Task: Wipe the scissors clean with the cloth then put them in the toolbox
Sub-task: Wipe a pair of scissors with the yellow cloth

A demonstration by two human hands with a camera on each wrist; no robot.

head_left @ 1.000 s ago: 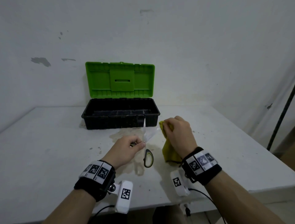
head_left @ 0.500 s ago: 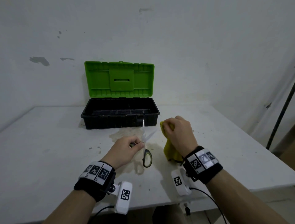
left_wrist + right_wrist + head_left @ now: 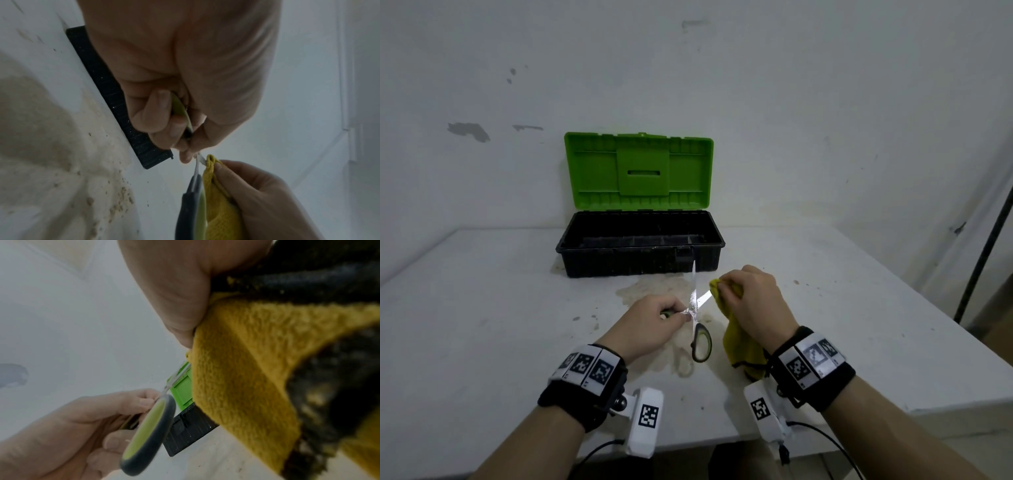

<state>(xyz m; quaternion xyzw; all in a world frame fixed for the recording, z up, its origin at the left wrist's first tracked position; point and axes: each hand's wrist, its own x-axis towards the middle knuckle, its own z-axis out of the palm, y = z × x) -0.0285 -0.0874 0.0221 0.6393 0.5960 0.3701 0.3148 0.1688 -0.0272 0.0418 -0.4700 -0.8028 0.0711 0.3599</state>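
Observation:
My left hand (image 3: 654, 322) grips one green and grey handle of the scissors (image 3: 701, 344) (image 3: 190, 209) (image 3: 148, 434), whose blades stand spread apart above the table. The other handle loop hangs free. One blade points up toward the toolbox, the other runs right into the yellow cloth (image 3: 739, 346) (image 3: 222, 209) (image 3: 246, 369). My right hand (image 3: 750, 301) pinches the cloth around that blade; the rest of the cloth hangs down to my wrist. The toolbox (image 3: 640, 250) has a black base and a raised green lid (image 3: 638, 171).
The white table (image 3: 482, 308) carries a brownish stain and crumbs under my hands. The toolbox sits against the wall behind them. The table's right edge and a dark pole (image 3: 983, 253) lie to the right.
My right hand with the cloth has slid a little outward along the blade, leaving more bare metal visible. The left hand and the scissors have barely moved.

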